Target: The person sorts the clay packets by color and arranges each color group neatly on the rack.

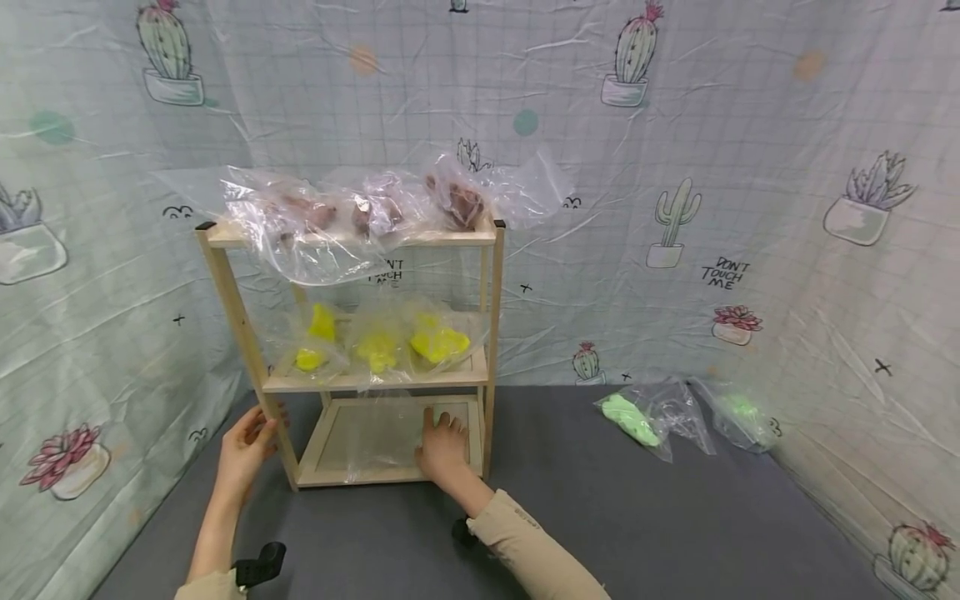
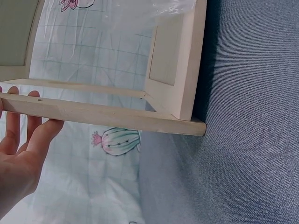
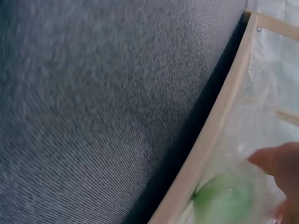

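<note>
A small wooden shelf rack (image 1: 491, 333) with three levels stands on the table. My left hand (image 1: 247, 442) holds its left front post (image 2: 103, 112), fingers on one side and the thumb at the other. At the bottom level, my right hand (image 1: 442, 446) has its fingers bent over a clear plastic bag (image 1: 382, 433) and grips it. Inside this bag a green item (image 3: 224, 198) shows blurred in the right wrist view, right by my fingers; the hand mostly hides it in the head view.
Bagged brown items (image 1: 457, 204) lie along the top level, their plastic overhanging the edge. On the middle level are bagged yellow items (image 1: 438, 342). Bags with light green items (image 1: 630, 418) lie on the grey table (image 1: 600, 517) at right. A cactus-print curtain (image 1: 712, 125) surrounds the table.
</note>
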`<state>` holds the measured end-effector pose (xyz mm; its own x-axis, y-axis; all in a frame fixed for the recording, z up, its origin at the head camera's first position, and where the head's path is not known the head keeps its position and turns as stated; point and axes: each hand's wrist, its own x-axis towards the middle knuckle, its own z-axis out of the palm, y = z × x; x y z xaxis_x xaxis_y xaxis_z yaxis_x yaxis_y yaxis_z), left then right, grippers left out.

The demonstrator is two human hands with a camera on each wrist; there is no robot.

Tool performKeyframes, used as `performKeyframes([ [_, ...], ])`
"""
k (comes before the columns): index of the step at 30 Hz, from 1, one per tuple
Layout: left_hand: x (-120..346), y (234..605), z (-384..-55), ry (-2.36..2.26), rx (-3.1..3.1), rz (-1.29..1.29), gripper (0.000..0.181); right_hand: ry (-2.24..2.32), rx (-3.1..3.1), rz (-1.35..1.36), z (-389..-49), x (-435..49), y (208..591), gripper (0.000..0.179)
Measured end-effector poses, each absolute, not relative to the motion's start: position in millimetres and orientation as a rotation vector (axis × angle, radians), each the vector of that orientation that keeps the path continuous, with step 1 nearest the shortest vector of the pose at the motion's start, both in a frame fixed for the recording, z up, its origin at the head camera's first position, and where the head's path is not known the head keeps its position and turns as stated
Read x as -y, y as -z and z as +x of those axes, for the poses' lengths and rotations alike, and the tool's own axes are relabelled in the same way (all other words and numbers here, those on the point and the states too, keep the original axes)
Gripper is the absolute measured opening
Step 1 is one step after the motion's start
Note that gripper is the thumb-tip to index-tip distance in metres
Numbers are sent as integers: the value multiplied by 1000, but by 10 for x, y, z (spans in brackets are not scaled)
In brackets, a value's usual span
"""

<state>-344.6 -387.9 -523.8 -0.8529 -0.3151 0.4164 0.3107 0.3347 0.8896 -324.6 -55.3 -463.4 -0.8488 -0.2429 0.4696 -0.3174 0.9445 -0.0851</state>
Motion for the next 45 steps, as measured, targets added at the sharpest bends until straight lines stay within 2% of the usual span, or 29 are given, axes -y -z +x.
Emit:
performKeyframes([
  [6,3879,5255,-3443,1548,2076,2,42,-304,2825,607,-3228,446,4624,49],
  [13,3893,5288,-3452,1527,2075,-18,42,-323,2850,751,-3112,226,4632,69],
  [22,3862,5273,-3419,1548,2062,6,43,-172,2783,781,-2865,67,4738,44],
  [28,3839,5260,-3434,1557,2059,-5,41,-103,2766,846,-2858,76,4786,44],
  [34,3871,5278,-3451,1552,2055,-3,41,6,2751,882,-2922,229,4821,48],
  [45,3931,5299,-3462,1584,2045,-18,43,98,2808,807,-2958,824,4825,47],
])
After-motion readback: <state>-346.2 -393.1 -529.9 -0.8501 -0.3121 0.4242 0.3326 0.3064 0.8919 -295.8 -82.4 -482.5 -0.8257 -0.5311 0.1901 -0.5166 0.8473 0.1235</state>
